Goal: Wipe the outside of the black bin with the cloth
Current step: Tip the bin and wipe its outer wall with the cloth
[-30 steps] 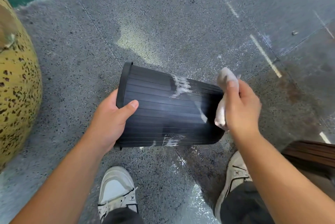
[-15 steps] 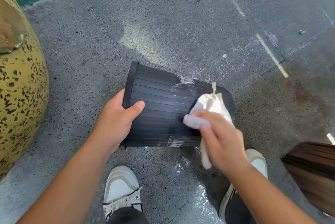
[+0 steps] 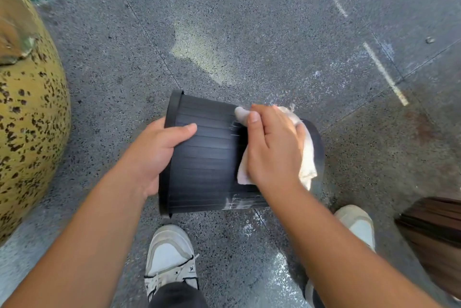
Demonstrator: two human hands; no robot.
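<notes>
Above the floor (image 3: 249, 20), the black bin (image 3: 207, 158) lies sideways, rim leftward, left hand (image 3: 154, 153) gripping it, right hand (image 3: 272, 148) pressing the cloth (image 3: 308, 160).

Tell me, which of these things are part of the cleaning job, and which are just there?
In use: black bin, cloth, left hand gripping the rim, right hand pressing the cloth.

Just there: yellow speckled boulder, brown wooden object, grey floor.

The bin (image 3: 207, 158) is looking black with thin stripes. The cloth (image 3: 305, 158) is looking white. At nine o'clock, the ball (image 3: 30, 120) is showing yellow with dark spots.
</notes>
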